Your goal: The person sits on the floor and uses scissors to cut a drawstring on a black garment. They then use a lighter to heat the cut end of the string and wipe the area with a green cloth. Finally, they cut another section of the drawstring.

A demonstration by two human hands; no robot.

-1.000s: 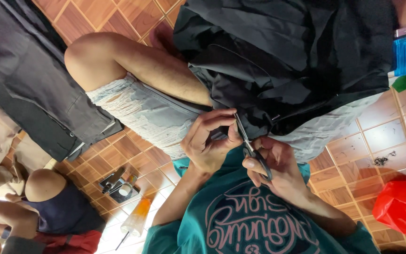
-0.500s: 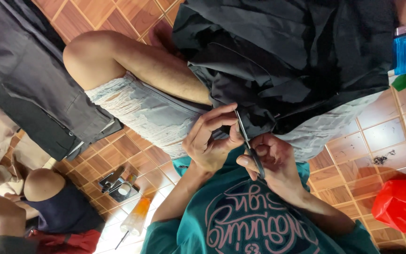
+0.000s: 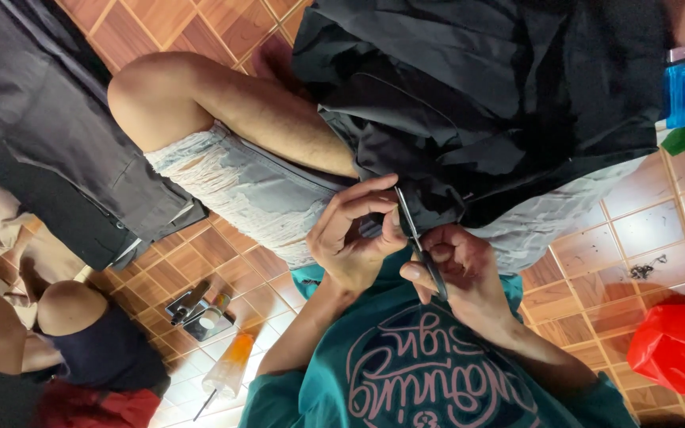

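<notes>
I sit on a tiled floor with a black garment (image 3: 485,95) spread over my lap and bare leg (image 3: 223,103). My left hand (image 3: 354,234) pinches the edge of the black cloth between thumb and fingers. Just to its right, my right hand (image 3: 461,273) grips a pair of small dark scissors (image 3: 419,246), blades pointing up into the cloth edge beside the left fingers. The two hands nearly touch, just above my teal shirt (image 3: 430,372).
A dark grey garment (image 3: 49,119) lies on the floor at left. Another person (image 3: 81,349) sits at lower left. An orange bottle (image 3: 230,364) and a small metal object (image 3: 190,307) lie on the tiles. A blue lighter (image 3: 681,85) is at upper right, a red bag (image 3: 679,349) at lower right.
My hands stay on the cloth edge with the scissors, shifting only slightly. The other person's arm at lower left has moved.
</notes>
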